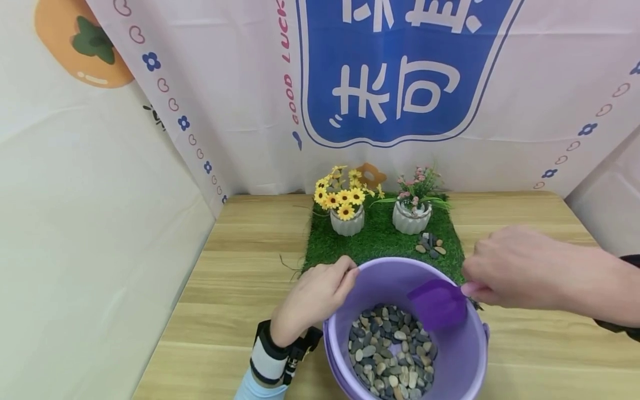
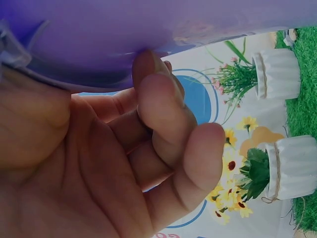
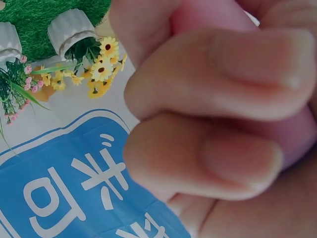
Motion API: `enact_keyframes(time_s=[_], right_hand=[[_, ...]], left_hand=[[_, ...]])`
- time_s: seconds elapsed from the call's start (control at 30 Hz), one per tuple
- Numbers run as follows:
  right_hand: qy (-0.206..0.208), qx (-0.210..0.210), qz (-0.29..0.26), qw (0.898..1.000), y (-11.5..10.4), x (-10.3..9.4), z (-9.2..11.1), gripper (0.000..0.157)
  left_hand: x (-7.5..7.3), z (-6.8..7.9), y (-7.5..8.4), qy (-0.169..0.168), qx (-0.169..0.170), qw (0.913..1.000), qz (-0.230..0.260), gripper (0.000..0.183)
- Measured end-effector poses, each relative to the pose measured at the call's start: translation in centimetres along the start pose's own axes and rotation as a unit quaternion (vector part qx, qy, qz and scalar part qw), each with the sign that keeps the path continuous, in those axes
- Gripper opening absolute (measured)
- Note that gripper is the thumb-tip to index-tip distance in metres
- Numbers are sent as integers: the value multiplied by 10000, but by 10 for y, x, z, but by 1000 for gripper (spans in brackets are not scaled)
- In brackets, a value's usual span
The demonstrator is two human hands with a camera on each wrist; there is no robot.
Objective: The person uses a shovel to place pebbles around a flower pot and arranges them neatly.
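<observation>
A purple bucket (image 1: 385, 279) stands at the table's front, with grey and tan pebbles (image 1: 392, 358) covering most of its bottom. My left hand (image 1: 320, 289) grips the bucket's rim at the left; in the left wrist view its curled fingers (image 2: 163, 104) meet the purple wall. My right hand (image 1: 520, 269) holds a toy shovel by its pink handle (image 3: 218, 15), the fingers wrapped round it. The shovel's purple blade (image 1: 439, 305) hangs inside the bucket near the right wall, above the pebbles and with no stones on it.
Behind the bucket lies a green turf mat (image 1: 380, 244). On it stand a white pot (image 1: 348, 223) of yellow flowers and another pot (image 1: 411, 219) of pink ones. A small cluster of pebbles (image 1: 430, 244) sits on the mat. A printed cloth (image 1: 250, 111) hangs behind the wooden table (image 1: 240, 289).
</observation>
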State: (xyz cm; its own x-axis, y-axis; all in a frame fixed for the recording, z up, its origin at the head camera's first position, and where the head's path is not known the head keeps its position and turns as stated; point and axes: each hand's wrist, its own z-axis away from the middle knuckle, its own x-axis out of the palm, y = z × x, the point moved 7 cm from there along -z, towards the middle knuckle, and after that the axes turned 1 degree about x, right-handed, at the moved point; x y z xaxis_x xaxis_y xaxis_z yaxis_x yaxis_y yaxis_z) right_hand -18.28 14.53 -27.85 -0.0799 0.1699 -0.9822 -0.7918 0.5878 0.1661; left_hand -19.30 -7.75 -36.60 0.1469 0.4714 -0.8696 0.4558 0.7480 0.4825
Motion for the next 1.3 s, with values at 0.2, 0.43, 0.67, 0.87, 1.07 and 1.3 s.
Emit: enact_keyframes(time_s=[0.2,0.43,0.67,0.87,1.07,1.3], right_hand=[[-17,-156,241,9996,-8,4,-3,36],[-38,-256,264,9993,-14,9,-8,39],[-311,-485,33,9983,-27,20,-15,35],[-297,-658,-42,9974,-35,24,-22,35],[-65,-743,266,9969,-43,20,-30,35],[-227,-750,356,9963,-52,19,-39,36]], left_hand=[[0,0,0,-8,-9,10000,-20,25],[-2,0,2,-18,35,10000,-41,25],[0,-1,3,-73,47,10000,-32,25],[-1,0,2,-29,35,9999,-91,26],[-1,1,2,-8,32,10000,-93,26],[0,-1,2,15,80,9999,-70,25]])
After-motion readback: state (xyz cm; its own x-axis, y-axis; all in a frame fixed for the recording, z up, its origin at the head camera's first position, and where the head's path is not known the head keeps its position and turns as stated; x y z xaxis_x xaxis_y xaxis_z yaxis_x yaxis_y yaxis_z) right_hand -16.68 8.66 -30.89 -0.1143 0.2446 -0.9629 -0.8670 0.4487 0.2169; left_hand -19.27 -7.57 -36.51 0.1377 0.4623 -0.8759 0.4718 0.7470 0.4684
